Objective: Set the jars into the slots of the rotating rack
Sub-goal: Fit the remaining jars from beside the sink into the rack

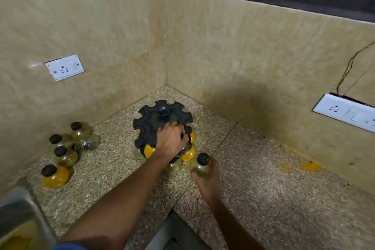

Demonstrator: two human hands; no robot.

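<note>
A black rotating rack (160, 115) with notched slots stands in the corner of the speckled counter. Jars with yellow contents (149, 150) hang in its lower tier at the front. My left hand (170, 142) lies over the rack's front edge, fingers curled around a black-capped jar there that it mostly hides. My right hand (207, 180) grips a clear jar with a black cap (199, 165) from below, just right of the rack's base. Several more black-capped jars (65, 148) stand grouped at the left wall, one full of yellow powder (55, 176).
Stone walls close the corner behind the rack. A white socket (65, 67) is on the left wall, a switch plate (345, 111) with wires on the right. A steel sink edge (18, 215) is at bottom left. Yellow powder stains (310, 166) mark the counter at right.
</note>
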